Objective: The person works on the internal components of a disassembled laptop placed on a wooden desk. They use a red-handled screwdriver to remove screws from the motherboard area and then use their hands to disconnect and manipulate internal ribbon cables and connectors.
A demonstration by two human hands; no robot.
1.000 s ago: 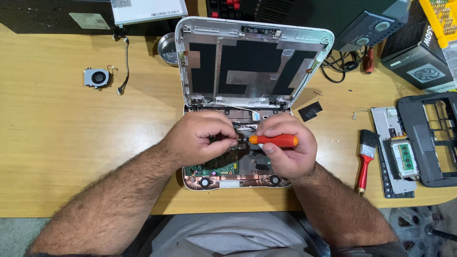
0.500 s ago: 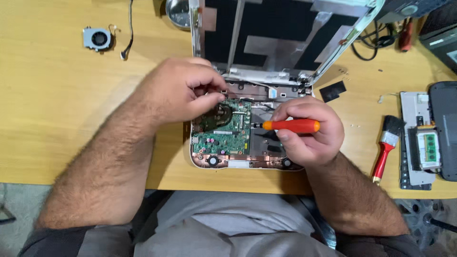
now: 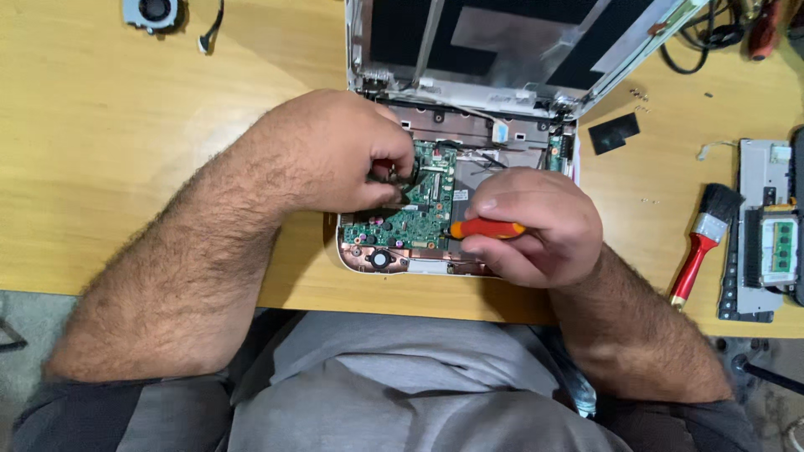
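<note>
Both hands are down inside the opened laptop base (image 3: pixel 456 266). The left hand (image 3: pixel 335 155) pinches something small on the green circuit board (image 3: pixel 419 213), just off its fingertips. The right hand (image 3: pixel 536 226) is clamped on an orange-handled screwdriver (image 3: pixel 490 228), lying crosswise, tip toward the left hand. Open counter (image 3: pixel 126 151) lies left; a red-handled brush (image 3: pixel 702 243) sits right.

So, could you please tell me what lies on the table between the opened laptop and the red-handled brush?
In the head view, between the laptop and the brush lie a small black rectangular piece, some tiny screws and bare wooden table.
</note>
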